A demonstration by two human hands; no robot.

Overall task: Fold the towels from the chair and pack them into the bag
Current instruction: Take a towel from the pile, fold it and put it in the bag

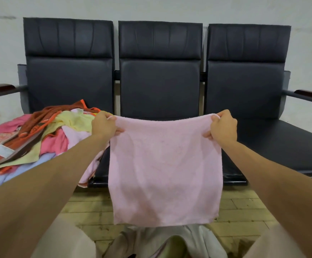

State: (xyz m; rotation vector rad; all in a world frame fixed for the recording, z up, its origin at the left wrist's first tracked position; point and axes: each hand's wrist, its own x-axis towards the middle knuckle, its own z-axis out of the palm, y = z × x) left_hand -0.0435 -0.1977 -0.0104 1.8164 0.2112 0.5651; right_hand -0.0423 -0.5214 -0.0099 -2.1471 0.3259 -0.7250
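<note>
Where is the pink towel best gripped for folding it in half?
At its two upper corners, from the near side, one per hand, as the left hand and the right hand pinch it. Held so, the pink towel hangs flat, its lower edge free to be brought up.

Looks like a waiting room or lobby: three joined black padded chairs [159,84] in a row, wooden armrests [0,88] at the row's ends, a plain white wall [151,8] behind it, and a worn yellowish tiled floor [244,207] in front.
</note>
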